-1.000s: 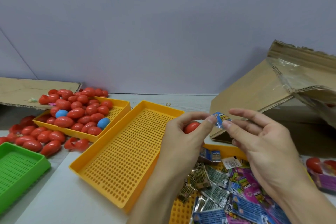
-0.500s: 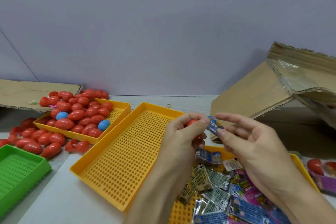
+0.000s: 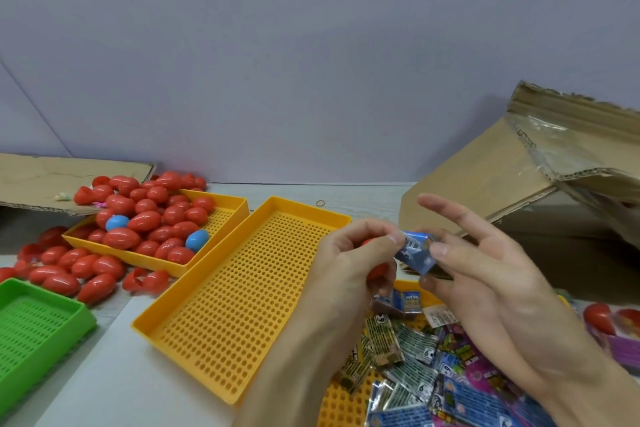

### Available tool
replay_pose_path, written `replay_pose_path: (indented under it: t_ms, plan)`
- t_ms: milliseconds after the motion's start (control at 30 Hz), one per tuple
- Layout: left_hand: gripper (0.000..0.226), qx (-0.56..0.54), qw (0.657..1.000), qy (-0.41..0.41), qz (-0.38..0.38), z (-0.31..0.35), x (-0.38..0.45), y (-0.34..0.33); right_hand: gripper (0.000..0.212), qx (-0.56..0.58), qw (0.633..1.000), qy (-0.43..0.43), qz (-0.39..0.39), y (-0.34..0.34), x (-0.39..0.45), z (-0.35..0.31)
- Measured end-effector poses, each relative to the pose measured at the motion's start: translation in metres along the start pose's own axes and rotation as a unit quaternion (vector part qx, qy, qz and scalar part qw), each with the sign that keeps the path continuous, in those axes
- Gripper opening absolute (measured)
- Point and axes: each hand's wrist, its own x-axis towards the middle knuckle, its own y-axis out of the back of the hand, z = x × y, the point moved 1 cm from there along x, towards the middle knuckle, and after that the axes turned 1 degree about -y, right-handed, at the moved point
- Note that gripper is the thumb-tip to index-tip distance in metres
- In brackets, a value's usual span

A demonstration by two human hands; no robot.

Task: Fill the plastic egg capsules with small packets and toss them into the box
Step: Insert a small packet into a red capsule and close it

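My left hand (image 3: 349,263) grips a red egg capsule (image 3: 375,270), mostly hidden by its curled fingers, and its thumb touches a small blue packet (image 3: 414,251). My right hand (image 3: 485,274) pinches that folded packet with thumb and a lower finger, while its upper fingers are stretched out. Below the hands lies a pile of small packets (image 3: 415,357) in a yellow tray. The cardboard box (image 3: 519,184) stands at the right, with its flap raised.
An empty perforated yellow tray (image 3: 239,298) lies in the middle. Behind it at the left is a yellow tray of red and blue eggs (image 3: 152,222), with more red eggs (image 3: 69,267) spilled beside it. A green tray (image 3: 38,326) sits at the far left. Two more red eggs (image 3: 602,317) lie at the right.
Both hands have dropped slightly and come together. The packet is now folded and pressed against the egg in my left hand, and my right fingers have spread.
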Motion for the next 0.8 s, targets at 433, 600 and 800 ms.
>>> replay_pose_path:
  t_ms: [433, 600, 800]
  plan:
    - [0.009, -0.033, 0.999, 0.007, -0.017, 0.0035, -0.0019, 0.0010, 0.028, 0.055, 0.990, -0.125, 0.020, -0.0057, -0.0009, -0.0014]
    - [0.009, -0.034, 0.999, 0.009, -0.007, 0.0031, -0.0014, 0.0014, 0.032, 0.044, 0.989, -0.139, -0.001, -0.0032, -0.0008, 0.0006]
    - [0.006, -0.055, 0.998, 0.011, 0.015, 0.0028, -0.0003, 0.0010, 0.016, -0.003, 0.994, -0.108, 0.025, -0.0017, 0.0033, 0.0045]
